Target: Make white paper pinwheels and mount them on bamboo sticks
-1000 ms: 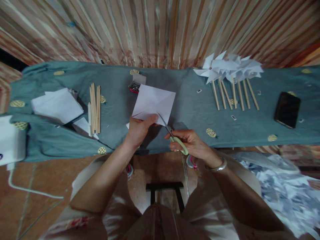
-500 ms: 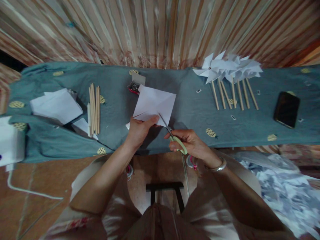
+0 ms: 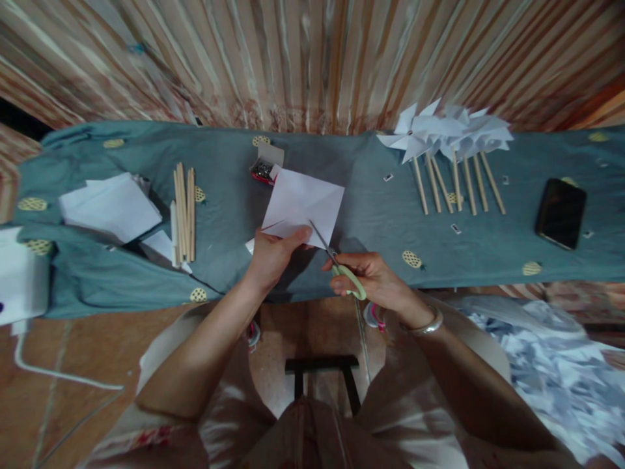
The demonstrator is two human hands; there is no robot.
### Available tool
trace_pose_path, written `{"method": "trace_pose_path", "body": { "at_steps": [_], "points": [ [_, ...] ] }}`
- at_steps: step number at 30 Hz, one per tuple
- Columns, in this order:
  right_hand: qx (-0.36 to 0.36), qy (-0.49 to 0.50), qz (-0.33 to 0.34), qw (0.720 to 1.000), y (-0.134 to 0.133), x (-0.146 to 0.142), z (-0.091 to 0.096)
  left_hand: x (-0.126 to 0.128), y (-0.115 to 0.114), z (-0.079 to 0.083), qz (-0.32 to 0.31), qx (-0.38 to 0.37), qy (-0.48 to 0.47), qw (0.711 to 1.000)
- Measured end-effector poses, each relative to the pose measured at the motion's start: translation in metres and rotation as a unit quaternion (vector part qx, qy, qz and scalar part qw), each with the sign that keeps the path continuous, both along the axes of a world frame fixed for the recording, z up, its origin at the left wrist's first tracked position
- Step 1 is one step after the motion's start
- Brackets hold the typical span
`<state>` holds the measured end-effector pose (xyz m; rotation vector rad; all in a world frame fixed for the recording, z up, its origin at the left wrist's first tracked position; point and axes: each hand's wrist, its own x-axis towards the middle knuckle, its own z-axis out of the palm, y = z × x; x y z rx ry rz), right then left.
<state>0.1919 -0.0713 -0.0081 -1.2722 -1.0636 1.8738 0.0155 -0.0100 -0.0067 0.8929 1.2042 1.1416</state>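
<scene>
My left hand (image 3: 274, 255) pinches the near edge of a square white sheet of paper (image 3: 307, 200), thumb on top. A slit shows in the sheet near its left corner. My right hand (image 3: 367, 279) is closed around the pale green handles of a pair of scissors (image 3: 349, 279). Their blades lie at the sheet's near right corner, pointing in toward the middle. Just beyond the sheet's far left corner sits a small open red box of metal pins (image 3: 263, 170).
Several wooden sticks (image 3: 183, 215) lie left, beside a stack of white paper (image 3: 112, 207). White paper pinwheels (image 3: 446, 132) on sticks rest at the back right, near a black phone (image 3: 560, 213). Right of my legs is a bag of paper scraps (image 3: 551, 365). A curtain (image 3: 312, 65) hangs behind the table.
Almost nothing differs. The sheet and my left hand have shifted very slightly to the right, while the scissors stay at the same corner.
</scene>
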Motion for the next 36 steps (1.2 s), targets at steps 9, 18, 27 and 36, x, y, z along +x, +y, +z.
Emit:
{"method": "trace_pose_path", "body": {
  "at_steps": [9,18,27,36],
  "points": [
    [-0.001,0.006,-0.007,1.000,0.0011,-0.0006,0.0031,-0.0001,-0.0028,0.0006,-0.001,-0.018,0.000,1.000],
    [0.012,0.007,-0.008,1.000,0.0008,-0.0010,-0.0029,-0.0017,-0.0037,-0.0017,-0.010,-0.018,-0.001,1.000],
    [0.023,0.012,0.004,1.000,0.0019,-0.0014,0.0006,-0.0013,-0.0051,-0.0010,-0.015,-0.015,0.004,1.000],
    [0.018,0.000,-0.007,1.000,0.0013,-0.0006,-0.0031,-0.0025,-0.0051,-0.0021,-0.016,-0.024,0.010,1.000]
  ]
}}
